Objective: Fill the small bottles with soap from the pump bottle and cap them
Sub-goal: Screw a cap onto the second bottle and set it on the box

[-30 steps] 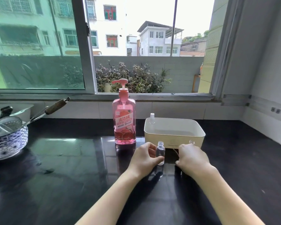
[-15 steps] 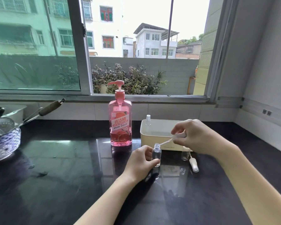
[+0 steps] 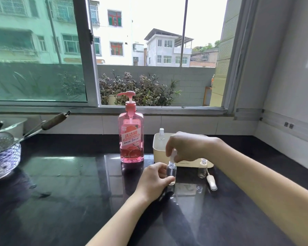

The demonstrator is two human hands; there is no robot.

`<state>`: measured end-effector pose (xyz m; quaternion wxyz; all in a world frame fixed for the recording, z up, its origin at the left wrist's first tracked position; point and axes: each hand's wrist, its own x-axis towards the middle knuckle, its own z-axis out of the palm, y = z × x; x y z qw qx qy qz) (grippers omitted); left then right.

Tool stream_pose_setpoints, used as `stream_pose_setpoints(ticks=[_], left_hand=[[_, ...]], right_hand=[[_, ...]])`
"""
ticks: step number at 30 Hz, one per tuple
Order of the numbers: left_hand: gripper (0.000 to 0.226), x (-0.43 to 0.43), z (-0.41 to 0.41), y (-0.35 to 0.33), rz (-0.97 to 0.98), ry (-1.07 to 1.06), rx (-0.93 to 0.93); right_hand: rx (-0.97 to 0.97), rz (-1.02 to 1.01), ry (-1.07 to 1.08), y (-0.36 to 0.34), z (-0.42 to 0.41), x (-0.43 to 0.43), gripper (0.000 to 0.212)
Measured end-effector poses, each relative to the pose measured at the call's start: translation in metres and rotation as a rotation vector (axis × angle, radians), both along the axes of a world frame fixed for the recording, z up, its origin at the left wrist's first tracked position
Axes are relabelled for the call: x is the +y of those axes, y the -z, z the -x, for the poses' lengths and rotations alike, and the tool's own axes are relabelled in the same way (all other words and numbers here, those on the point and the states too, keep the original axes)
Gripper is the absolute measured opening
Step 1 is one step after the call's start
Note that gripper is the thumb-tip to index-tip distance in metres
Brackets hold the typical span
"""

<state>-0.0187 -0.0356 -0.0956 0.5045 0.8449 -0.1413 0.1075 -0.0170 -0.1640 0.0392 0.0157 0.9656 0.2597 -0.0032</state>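
at the far left of the black counter (image 3: 69, 192) sits 1 blue-and-white bowl (image 3: 4, 162) holding metal utensils, with 1 long dark handle (image 3: 55, 119) slanting up to the right. near the middle, close to the tiled ledge under the window, stands 1 pink pump bottle (image 3: 131, 139), upright, its nozzle turned left. just right of it and nearer the person, the left hand (image 3: 154, 180) grips the clear small bottle (image 3: 171, 173), 1 of 3 small bottles in view. it stands on the counter with thumb and fingers curled round its body. the right hand (image 3: 187, 146) reaches in from above, fingertips pinching 1 white spray cap (image 3: 173, 155) at that bottle's neck. the cap leans a little, and i cannot tell whether it is seated. behind the hands is 1 cream bin (image 3: 157, 150), and 1 capped small bottle (image 3: 161, 134) stands upright at its left rear corner. in front of the bin's right end, 1 uncapped small bottle (image 3: 202, 168) stands on the counter. just beside its base, 1 loose cap (image 3: 211, 182) lies on its side, the 2nd of 2 separate caps.
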Motion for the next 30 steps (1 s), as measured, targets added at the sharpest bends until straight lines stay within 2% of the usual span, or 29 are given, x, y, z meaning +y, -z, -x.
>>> stream_pose_setpoints(ticks=[8, 11, 13, 17, 22, 25, 28, 30], left_hand=[[0.024, 0.000, -0.002, 0.001, 0.003, 0.004, 0.022], [0.023, 0.000, -0.001, 0.000, 0.001, 0.001, 0.018], [0.024, 0.000, 0.000, -0.001, 0.004, -0.003, 0.020], [0.022, 0.002, -0.002, 0.000, 0.015, 0.024, 0.039], [0.022, 0.002, -0.003, 0.001, 0.014, 0.029, 0.040], [0.022, 0.001, -0.002, 0.001, 0.008, 0.015, 0.036], [0.022, 0.001, 0.000, -0.001, 0.012, 0.003, 0.033], [0.024, 0.001, 0.000, -0.002, 0.015, 0.003, 0.039]], right_hand=[[0.112, 0.102, 0.029, -0.003, -0.013, 0.015, 0.016], [0.147, 0.178, 0.093, 0.002, -0.020, 0.019, 0.031], [0.161, 0.181, 0.102, 0.002, -0.020, 0.021, 0.034], [0.181, 0.125, 0.072, -0.004, -0.020, 0.016, 0.012], [0.189, 0.058, 0.053, -0.003, -0.020, 0.012, 0.016], [0.200, 0.116, 0.085, -0.001, -0.021, 0.016, 0.020], [0.188, 0.149, 0.159, 0.006, -0.024, 0.020, 0.042], [0.155, 0.153, 0.208, 0.012, -0.022, 0.021, 0.049]])
